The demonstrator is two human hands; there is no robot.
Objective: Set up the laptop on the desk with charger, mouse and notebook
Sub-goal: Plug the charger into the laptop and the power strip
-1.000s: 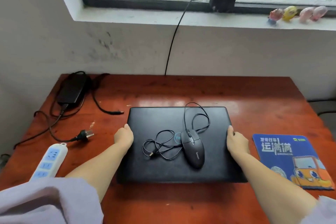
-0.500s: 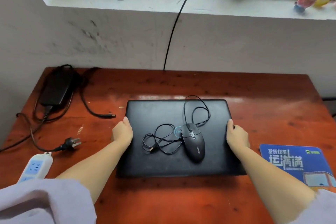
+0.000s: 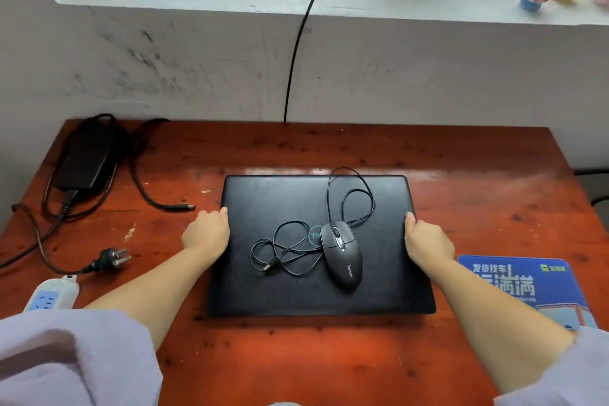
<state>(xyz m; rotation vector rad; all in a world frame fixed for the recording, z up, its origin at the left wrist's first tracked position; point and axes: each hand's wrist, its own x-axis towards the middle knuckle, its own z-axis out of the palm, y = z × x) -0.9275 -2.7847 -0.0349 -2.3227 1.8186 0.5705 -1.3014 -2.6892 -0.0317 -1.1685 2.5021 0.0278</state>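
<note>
Red-brown wooden desk [image 3: 461, 175] carries a closed black laptop [image 3: 280, 290] at its centre, gripped at both side edges: left hand [image 3: 206, 232] and right hand [image 3: 428, 239], fingers curled around the rims. A wired mouse [image 3: 342, 255] rests loose on the lid, so any shift should be slow and level. The charger [image 3: 85, 160] lies far left.

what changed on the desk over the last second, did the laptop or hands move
Little changed. Both hands keep their grip on the closed laptop, left hand on its left edge, right hand on its right. The apparent shift looks mostly like the camera tilting. The mouse stays on the lid, charger and mouse pad unmoved.
</note>
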